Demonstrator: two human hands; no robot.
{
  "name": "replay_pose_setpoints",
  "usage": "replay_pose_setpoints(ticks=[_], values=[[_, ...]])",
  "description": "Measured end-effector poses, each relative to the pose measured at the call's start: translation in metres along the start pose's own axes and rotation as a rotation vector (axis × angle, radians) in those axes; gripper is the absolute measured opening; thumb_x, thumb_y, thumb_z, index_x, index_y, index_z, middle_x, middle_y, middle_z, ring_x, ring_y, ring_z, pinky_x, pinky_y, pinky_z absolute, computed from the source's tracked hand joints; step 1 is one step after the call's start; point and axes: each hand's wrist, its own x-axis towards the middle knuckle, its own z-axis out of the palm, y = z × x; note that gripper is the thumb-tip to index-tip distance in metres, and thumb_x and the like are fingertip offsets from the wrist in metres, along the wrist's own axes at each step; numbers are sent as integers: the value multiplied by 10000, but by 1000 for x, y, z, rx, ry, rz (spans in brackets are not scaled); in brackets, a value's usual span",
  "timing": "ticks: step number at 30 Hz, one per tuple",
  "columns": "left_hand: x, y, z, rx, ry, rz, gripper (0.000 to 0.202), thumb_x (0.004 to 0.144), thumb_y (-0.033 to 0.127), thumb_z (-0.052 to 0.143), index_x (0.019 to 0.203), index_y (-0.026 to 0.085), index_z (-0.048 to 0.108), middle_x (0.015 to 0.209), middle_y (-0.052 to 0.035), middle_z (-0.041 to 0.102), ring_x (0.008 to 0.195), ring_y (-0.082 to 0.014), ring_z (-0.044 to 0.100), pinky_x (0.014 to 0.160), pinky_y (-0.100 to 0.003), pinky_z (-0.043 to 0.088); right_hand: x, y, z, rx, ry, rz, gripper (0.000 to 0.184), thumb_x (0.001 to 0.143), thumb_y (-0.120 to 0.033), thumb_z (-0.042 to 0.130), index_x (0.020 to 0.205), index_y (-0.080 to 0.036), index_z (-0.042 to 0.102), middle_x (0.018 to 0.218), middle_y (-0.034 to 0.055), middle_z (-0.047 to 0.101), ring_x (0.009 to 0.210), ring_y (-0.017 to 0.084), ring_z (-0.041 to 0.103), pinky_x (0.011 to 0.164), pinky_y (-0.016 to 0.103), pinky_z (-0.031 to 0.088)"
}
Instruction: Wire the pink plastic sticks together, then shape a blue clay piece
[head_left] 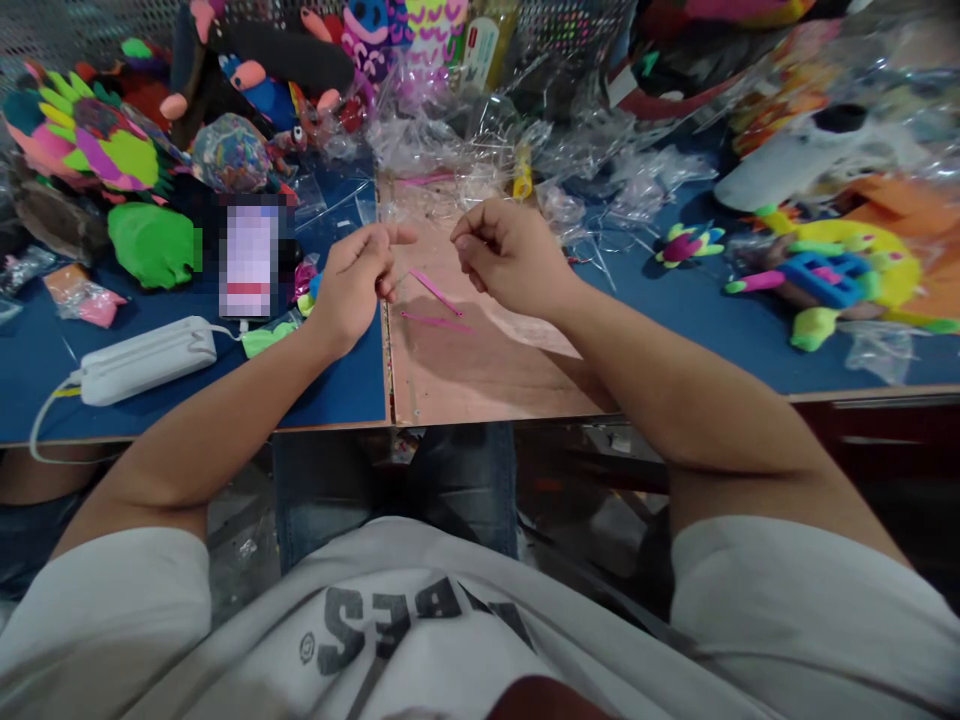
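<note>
My left hand point(358, 283) is over the left edge of the bare wooden board point(480, 385), its index finger stretched toward my other hand and the rest curled in. Whatever its curled fingers hold, if anything, is hidden. Across a small gap, my right hand point(514, 255) is bent at the wrist with thumb and fingertips pinched together. Nothing I can name shows in that pinch. Between and below both hands, a thin pink strip point(435, 292) lies slanted on the board. A second pink strip point(435, 321) lies nearer to me.
Left are a phone point(249, 255), a white power bank point(148, 360) with cable, and a green clay lump point(152, 245). Crumpled clear wrappers point(480, 130) cover the back. A small clay turtle point(688, 243) and a larger yellow-and-blue clay figure point(840, 270) are on the right.
</note>
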Motion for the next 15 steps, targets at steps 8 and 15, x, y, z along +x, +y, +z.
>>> replay_pose_setpoints(ticks=[8, 15], values=[[3, 6, -4, -26, 104, -82, 283, 1175, 356, 640, 980, 229, 802, 712, 4, 728, 618, -117, 703, 641, -247, 605, -6, -10, 4, 336, -52, -15, 222, 1013, -433, 868, 950, -251, 758, 626, -33, 624, 468, 122, 485, 430, 298, 389], [6, 8, -6, -58, 110, -48, 133, 1157, 320, 681, 1070, 256, 760, 741, 20, 790, 622, -133, 766, 622, -246, 590, -5, -3, 5, 411, -144, -52, 257, 973, -445, 919, 963, -217, 799, 632, -22, 652, 524, 121, 535, 469, 268, 452]])
